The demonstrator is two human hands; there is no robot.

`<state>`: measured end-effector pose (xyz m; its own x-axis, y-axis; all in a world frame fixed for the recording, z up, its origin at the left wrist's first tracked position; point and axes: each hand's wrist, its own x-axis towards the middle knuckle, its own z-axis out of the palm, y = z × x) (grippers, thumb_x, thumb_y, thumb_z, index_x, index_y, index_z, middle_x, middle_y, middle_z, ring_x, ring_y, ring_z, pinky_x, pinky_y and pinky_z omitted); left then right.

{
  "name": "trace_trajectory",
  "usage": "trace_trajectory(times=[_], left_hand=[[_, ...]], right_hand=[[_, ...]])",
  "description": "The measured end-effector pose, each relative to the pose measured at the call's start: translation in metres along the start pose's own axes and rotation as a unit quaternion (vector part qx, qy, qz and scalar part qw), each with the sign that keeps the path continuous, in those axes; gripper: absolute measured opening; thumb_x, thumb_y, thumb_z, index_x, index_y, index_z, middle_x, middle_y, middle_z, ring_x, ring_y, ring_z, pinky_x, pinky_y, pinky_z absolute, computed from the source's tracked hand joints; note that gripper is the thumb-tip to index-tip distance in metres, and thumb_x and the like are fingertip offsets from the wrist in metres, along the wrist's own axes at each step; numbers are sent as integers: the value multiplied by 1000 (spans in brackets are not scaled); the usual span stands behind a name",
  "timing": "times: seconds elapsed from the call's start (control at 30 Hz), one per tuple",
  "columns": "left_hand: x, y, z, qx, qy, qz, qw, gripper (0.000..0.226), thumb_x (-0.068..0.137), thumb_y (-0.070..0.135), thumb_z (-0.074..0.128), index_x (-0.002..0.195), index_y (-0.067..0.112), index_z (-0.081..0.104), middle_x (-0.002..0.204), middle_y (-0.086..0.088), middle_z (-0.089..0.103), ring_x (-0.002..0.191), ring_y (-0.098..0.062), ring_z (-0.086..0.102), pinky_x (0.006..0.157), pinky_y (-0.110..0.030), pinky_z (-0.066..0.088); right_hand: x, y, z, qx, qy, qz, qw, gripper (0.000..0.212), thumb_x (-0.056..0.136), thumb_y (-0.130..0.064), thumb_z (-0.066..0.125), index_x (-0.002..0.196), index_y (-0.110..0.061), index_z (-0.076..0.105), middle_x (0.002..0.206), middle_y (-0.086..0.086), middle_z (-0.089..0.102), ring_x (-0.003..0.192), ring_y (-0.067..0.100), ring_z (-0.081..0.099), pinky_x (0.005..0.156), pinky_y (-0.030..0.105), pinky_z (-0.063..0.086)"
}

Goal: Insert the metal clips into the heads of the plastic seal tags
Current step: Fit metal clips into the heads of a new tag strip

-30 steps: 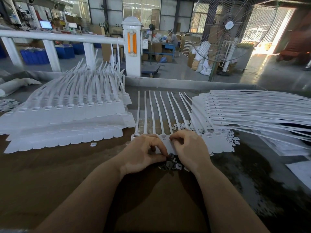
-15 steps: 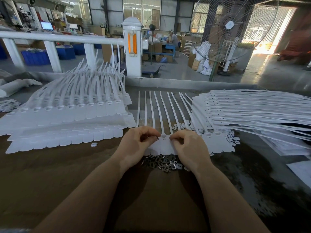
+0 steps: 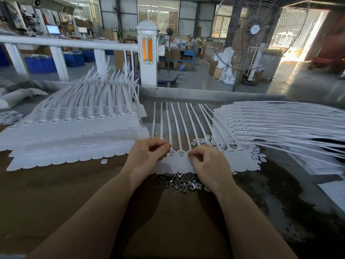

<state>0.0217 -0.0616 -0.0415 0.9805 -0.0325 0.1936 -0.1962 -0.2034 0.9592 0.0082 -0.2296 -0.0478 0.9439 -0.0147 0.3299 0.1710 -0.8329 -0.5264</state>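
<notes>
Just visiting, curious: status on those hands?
Both hands, left hand and right hand, pinching at seal tags. Metal clips piled just below. Nothing blocking.

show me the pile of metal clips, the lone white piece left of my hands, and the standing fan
pile of metal clips point(image 3: 180, 182): head view, on the middle of the heap.
lone white piece point(image 3: 103, 161): head view, on its top face.
standing fan point(image 3: 255, 29): head view, on the white hub.

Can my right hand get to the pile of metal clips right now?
Probably yes: the metal clips lie bare just below the tag row, beside the right hand, with nothing between them.
</notes>
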Motion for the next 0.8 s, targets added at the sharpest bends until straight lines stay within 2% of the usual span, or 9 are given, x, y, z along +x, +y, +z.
trace_trajectory(times=[0.17, 0.3, 0.4, 0.5, 0.63, 0.7, 0.8], left_hand=[[9, 0, 0, 11, 12, -5, 1000, 19, 84, 2, 66, 83, 21, 67, 77, 1, 70, 66, -4, 63, 64, -9, 50], [20, 1, -1, 40, -11, -17, 999, 14, 83, 3, 67, 83, 17, 69, 74, 2, 71, 63, -3, 65, 62, -12, 52], [26, 2, -1, 78, -29, -16, 996, 13, 82, 5, 69, 81, 18, 67, 76, -1, 71, 66, -9, 67, 63, -16, 53], [30, 2, 2, 95, -33, -23, 995, 12, 82, 6, 70, 79, 18, 66, 77, -3, 71, 63, -9, 67, 62, -14, 53], [33, 1, 4, 137, -40, -10, 990, 7, 83, 11, 69, 82, 18, 68, 76, 5, 69, 67, -4, 64, 59, -9, 46], [34, 1, 3, 167, -45, -8, 985, 8, 85, 14, 68, 82, 21, 70, 74, 11, 65, 69, -2, 58, 53, -6, 40], [37, 0, 1, 169, -47, -31, 984, 6, 86, 16, 67, 87, 16, 73, 71, 10, 63, 67, -2, 55, 45, -4, 37]], right_hand=[[1, 0, 0, 2, 3, 3, 1000, 20, 93, -21, 52, 102, -20, 69, 106, -5, 66, 101, 10, 52, 96, 27, 39], [1, 1, 1, 2, 8, 4, 1000, 20, 93, -20, 52, 101, -20, 70, 104, -5, 66, 99, 11, 53, 95, 29, 40], [1, 1, 2, 11, 12, 4, 1000, 19, 92, -20, 53, 100, -19, 70, 103, -4, 67, 98, 11, 53, 94, 30, 40], [2, 0, 2, 13, 13, 3, 1000, 19, 92, -19, 53, 99, -19, 70, 102, -4, 67, 98, 11, 53, 94, 29, 40], [1, 2, 2, 16, 14, 4, 1000, 19, 92, -18, 53, 99, -18, 71, 102, -3, 67, 98, 13, 55, 93, 31, 41], [2, 2, 2, 14, 14, 5, 1000, 19, 92, -19, 53, 99, -19, 71, 103, -3, 67, 99, 13, 54, 92, 29, 41], [2, 1, 3, 15, 15, 5, 1000, 19, 91, -18, 53, 99, -19, 71, 102, -3, 67, 98, 12, 54, 91, 28, 41]])
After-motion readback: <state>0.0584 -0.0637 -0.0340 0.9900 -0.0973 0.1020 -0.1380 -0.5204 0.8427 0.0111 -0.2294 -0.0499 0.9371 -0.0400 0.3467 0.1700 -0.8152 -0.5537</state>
